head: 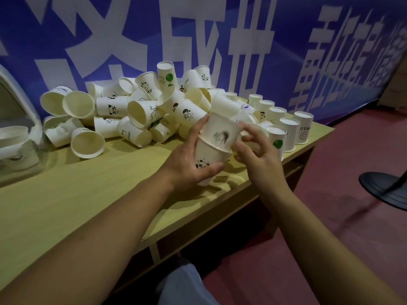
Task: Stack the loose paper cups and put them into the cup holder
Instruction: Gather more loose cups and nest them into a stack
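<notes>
Stacking step. Left hand [193, 164] grips a short stack [214, 146] at frame centre, upside down. Right hand [253, 150], fingers curled, seems to hold another cup behind it, partly hidden. Loose pile [136, 111] upper left. Next: nest that cup squarely.

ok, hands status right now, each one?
Left hand: gripping the short stack of white printed paper cups, held upside down above the light wooden table.
Right hand: fingers curled beside the stack; hold cannot be told.
</notes>
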### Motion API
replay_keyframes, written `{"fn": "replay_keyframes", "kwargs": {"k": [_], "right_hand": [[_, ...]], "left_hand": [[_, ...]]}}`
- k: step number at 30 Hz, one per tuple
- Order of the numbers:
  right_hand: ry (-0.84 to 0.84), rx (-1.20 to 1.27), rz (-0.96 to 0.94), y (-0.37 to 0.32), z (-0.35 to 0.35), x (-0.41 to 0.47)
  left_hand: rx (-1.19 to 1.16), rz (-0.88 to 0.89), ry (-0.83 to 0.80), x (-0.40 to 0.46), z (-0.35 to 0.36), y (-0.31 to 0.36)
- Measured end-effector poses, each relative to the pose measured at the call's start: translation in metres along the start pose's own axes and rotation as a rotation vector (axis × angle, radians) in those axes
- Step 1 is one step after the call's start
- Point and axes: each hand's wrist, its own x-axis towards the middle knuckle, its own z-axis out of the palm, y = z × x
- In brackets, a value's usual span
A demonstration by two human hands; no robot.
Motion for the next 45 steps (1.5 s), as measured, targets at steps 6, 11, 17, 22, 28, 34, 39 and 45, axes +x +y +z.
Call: {"fn": "replay_keyframes", "kwargs": {"k": [6,11,17,22,28,34,39,45], "right_hand": [[0.169,-0.346,-0.167,0.017,-0.010,0.000],[0.312,-0.529,0.059,0.036,-0.028,0.026],[0.283,-0.458,0.113,0.054,-0.009,0.028],[0.314,-0.386,0.021,0.051,0.002,0.028],[0.330,0.037,-0.089,0.018,-0.001,0.025],[0.113,0.035,-0.080,0.003,0.017,0.015],[0.073,-0.010,-0.062,0.010,0.021,0.005],[-0.002,-0.128,-0.083,0.014,0.022,0.003]], "left_hand": [[0.006,0.029,0.084,0.001,0.000,0.002],[0.029,0.009,0.067,0.002,0.000,-0.002],[0.029,-0.013,0.072,0.000,-0.005,-0.007],[0.018,-0.041,0.050,-0.001,-0.006,-0.009],[0.156,-0.001,-0.016,-0.002,-0.007,-0.004],[0.220,0.038,-0.046,-0.001,-0.005,0.002],[0.230,0.032,-0.057,-0.002,-0.003,0.001],[0.144,0.039,0.005,-0.002,-0.003,-0.003]]}}
